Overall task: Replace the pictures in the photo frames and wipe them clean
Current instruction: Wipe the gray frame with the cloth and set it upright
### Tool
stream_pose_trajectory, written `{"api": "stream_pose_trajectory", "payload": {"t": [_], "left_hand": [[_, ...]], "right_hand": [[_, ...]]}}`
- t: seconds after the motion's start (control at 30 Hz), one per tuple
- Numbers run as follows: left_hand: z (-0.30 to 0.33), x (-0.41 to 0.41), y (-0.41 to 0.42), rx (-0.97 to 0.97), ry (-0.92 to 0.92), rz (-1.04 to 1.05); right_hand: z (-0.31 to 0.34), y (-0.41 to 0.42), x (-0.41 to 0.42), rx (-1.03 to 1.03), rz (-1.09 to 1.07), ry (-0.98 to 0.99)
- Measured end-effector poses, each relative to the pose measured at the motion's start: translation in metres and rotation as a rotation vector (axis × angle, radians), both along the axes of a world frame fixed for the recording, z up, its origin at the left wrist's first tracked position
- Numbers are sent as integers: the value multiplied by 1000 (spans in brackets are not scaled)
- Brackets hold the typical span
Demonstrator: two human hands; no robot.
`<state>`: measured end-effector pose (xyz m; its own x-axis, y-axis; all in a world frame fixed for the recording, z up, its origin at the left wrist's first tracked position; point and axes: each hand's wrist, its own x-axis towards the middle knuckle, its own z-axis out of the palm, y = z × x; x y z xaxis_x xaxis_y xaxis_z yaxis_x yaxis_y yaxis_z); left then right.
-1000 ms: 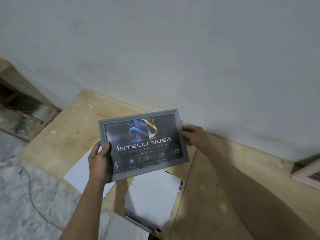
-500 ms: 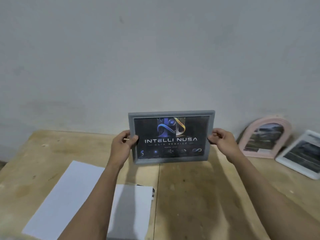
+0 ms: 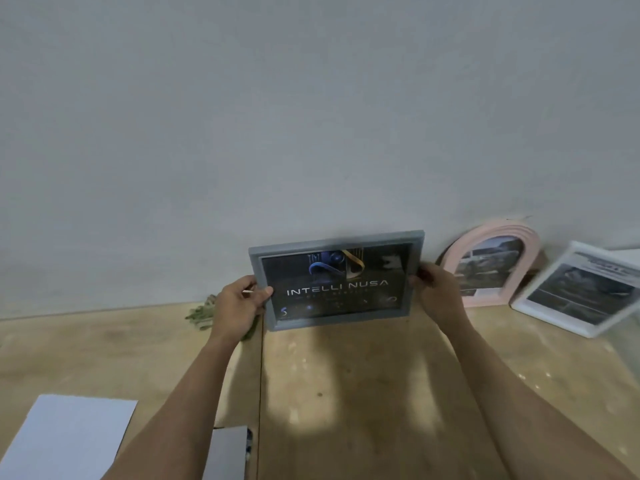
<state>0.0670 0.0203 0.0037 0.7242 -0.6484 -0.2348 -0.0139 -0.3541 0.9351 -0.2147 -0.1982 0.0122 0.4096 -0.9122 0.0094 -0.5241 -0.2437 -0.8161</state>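
A grey photo frame (image 3: 337, 280) with a dark "INTELLI NUSA" picture stands nearly upright by the wall at the back of the wooden table (image 3: 346, 393). My left hand (image 3: 239, 306) grips its left edge, thumb on the front. My right hand (image 3: 436, 292) grips its right edge. To the right a pink arched frame (image 3: 493, 263) leans on the wall, and a white frame (image 3: 578, 289) leans beside it; both hold pictures.
A greenish crumpled cloth (image 3: 202, 315) lies by the wall behind my left hand. A white sheet (image 3: 69, 438) lies at the table's near left, and a grey-backed sheet (image 3: 228, 452) lies next to my left forearm. The grey wall (image 3: 311, 116) bounds the table's back.
Both hands carried the grey frame forward and to the right, up to the wall beside the pink frame. The view turned so the cloth and more of the white frame show.
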Motion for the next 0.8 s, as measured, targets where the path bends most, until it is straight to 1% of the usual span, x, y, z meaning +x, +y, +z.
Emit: {"api": "stream_pose_trajectory", "payload": {"t": [0.17,0.3,0.6,0.7,0.8], "left_hand": [[-18,-1,-13,14,-16,-19],[-29,-7,-16,30,-81,-14],[-38,-4,-26,81,-63,17],[-36,-7,-28,131,-123,37],[-26,-14,-28,237,-244,130]], "right_hand": [[-23,-15,7,38,-44,19],[-33,-19,8,33,-40,53],[-52,-21,8,34,-93,100],[-49,-18,9,23,-102,88],[-47,-8,5,44,-128,38]]}}
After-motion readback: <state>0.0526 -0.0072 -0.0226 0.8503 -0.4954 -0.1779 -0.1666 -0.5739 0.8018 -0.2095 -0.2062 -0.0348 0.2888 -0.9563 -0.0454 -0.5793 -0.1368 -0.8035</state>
